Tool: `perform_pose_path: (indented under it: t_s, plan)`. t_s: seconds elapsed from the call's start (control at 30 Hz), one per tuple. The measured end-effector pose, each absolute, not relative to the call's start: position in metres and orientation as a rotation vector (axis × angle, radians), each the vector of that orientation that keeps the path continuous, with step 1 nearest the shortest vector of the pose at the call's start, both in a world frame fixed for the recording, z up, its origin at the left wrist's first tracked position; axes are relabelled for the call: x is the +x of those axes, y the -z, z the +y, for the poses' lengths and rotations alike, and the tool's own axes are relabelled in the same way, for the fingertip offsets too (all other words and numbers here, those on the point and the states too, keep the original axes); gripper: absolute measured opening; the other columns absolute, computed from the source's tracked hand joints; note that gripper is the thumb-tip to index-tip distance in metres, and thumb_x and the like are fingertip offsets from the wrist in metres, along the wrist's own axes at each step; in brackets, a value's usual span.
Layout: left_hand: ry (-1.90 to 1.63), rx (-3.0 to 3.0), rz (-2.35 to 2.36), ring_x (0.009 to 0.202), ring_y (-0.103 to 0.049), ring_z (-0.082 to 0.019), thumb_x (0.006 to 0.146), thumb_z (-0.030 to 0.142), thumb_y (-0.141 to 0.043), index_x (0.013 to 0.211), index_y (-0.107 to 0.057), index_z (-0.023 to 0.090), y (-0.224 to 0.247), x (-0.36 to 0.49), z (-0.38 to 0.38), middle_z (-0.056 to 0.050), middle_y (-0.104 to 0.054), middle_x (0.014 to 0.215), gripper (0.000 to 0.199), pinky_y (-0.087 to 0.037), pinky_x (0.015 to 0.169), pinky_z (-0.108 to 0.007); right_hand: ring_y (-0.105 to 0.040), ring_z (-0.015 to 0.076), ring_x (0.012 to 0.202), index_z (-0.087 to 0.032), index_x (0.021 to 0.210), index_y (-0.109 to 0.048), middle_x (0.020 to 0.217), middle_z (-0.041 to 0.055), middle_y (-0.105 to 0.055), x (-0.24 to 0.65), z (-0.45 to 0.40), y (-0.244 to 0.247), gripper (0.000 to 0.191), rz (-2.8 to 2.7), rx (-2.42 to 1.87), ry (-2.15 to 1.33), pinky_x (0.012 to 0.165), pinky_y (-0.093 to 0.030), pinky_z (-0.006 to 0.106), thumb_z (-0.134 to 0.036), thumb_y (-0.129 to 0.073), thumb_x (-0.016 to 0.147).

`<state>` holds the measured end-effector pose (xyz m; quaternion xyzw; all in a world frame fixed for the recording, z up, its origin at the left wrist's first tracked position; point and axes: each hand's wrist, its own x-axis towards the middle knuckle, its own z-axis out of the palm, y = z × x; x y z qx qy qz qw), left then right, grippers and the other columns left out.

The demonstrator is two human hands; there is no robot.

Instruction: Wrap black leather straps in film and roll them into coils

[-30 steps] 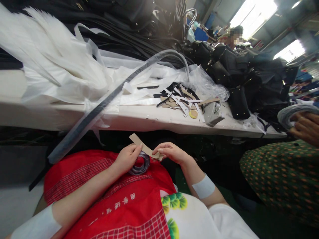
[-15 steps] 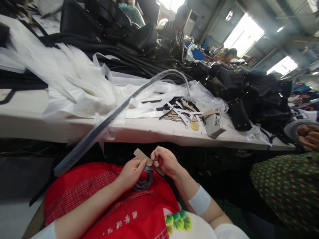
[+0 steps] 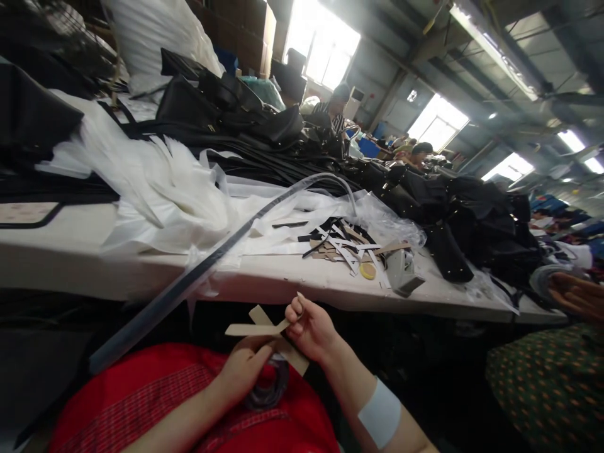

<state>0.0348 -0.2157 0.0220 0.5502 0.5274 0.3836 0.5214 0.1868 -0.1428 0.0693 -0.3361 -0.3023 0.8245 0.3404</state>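
Over my lap, my left hand (image 3: 246, 368) is closed on a flat tan strip (image 3: 293, 356), thumb pressed on top. My right hand (image 3: 312, 332) pinches the end of a thinner pale strip (image 3: 250, 329), which stretches left across the tan one and comes away from it at an angle. I cannot tell whether the two are still joined under my fingers. A dark, shiny coil (image 3: 267, 395) rests against the red apron (image 3: 189, 393), just below my left hand and partly covered by it.
Ahead runs a white-covered table (image 3: 264, 277) with a pile of offcut strips (image 3: 340, 242), a tape dispenser (image 3: 403, 274) and a long plastic-wrapped tube (image 3: 189, 280) over its edge. Black bags (image 3: 481, 220) are heaped behind. At right, another person's hand (image 3: 578, 296) holds a clear roll.
My right hand has drawn the pale strip away from the tan strip, so both now show separately. The camera view has tilted upward, so the table sits lower.
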Motion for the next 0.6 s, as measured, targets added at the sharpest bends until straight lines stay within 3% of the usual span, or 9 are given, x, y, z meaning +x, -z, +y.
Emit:
perform_pose_path:
  t_s: [0.1, 0.2, 0.33, 0.43, 0.53, 0.6]
  plan:
    - [-0.964, 1.313, 1.272, 0.084, -0.066, -0.026, 0.082, 0.043, -0.046, 0.074, -0.068, 0.02, -0.018, 0.035, -0.216, -0.007, -0.072, 0.083, 0.033, -0.052, 0.081, -0.036, -0.039, 0.0111, 0.048, -0.021, 0.063, -0.039, 0.062, -0.0002, -0.05, 0.189, -0.127, -0.098, 0.037, -1.077, -0.849, -1.697, 0.047, -0.032, 0.025, -0.048, -0.054, 0.084]
    - [-0.977, 1.299, 1.31, 0.072, -0.062, -0.023, 0.08, 0.046, -0.047, 0.061, -0.06, 0.02, -0.015, 0.036, -0.216, -0.005, -0.066, 0.072, 0.035, -0.05, 0.068, -0.032, -0.05, 0.0165, 0.065, -0.022, 0.06, -0.038, 0.065, 0.003, -0.051, 0.197, -0.095, -0.126, 0.034, -1.238, -0.773, -1.206, 0.062, -0.042, 0.029, -0.04, -0.046, 0.087]
    - [-0.966, 1.261, 1.373, 0.062, -0.054, -0.02, 0.078, 0.048, -0.048, 0.052, -0.049, 0.021, -0.014, 0.035, -0.217, -0.001, -0.053, 0.059, 0.037, -0.043, 0.058, -0.029, -0.055, 0.0192, 0.076, -0.022, 0.065, -0.04, 0.08, 0.0073, -0.057, 0.214, -0.04, -0.134, 0.03, -1.327, -0.909, -0.877, 0.069, -0.046, 0.032, -0.037, -0.032, 0.09]
    - [-0.968, 1.224, 1.387, 0.058, -0.05, -0.018, 0.077, 0.049, -0.048, 0.052, -0.046, 0.022, -0.014, 0.034, -0.218, 0.001, -0.048, 0.056, 0.037, -0.039, 0.054, -0.028, -0.057, 0.0212, 0.085, -0.017, 0.093, -0.056, 0.108, 0.0146, -0.059, 0.225, -0.023, -0.119, 0.026, -1.599, -1.287, -0.598, 0.083, -0.047, 0.038, -0.037, -0.042, 0.087]
    - [-0.968, 1.173, 1.386, 0.052, -0.045, -0.016, 0.076, 0.049, -0.048, 0.051, -0.044, 0.022, -0.012, 0.034, -0.217, 0.003, -0.045, 0.052, 0.036, -0.036, 0.051, -0.027, -0.057, 0.0216, 0.089, -0.013, 0.128, -0.051, 0.125, 0.018, -0.053, 0.231, -0.045, -0.101, 0.048, -1.948, -1.465, -0.315, 0.093, -0.044, 0.041, -0.026, -0.055, 0.081]
    - [-0.958, 1.129, 1.383, 0.049, -0.043, -0.015, 0.075, 0.05, -0.048, 0.052, -0.044, 0.022, -0.01, 0.033, -0.215, 0.003, -0.043, 0.049, 0.036, -0.034, 0.049, -0.027, -0.058, 0.021, 0.094, -0.019, 0.137, -0.047, 0.123, 0.0135, -0.057, 0.231, -0.076, -0.091, 0.059, -2.307, -1.3, -0.449, 0.095, -0.045, 0.038, -0.016, -0.057, 0.079]
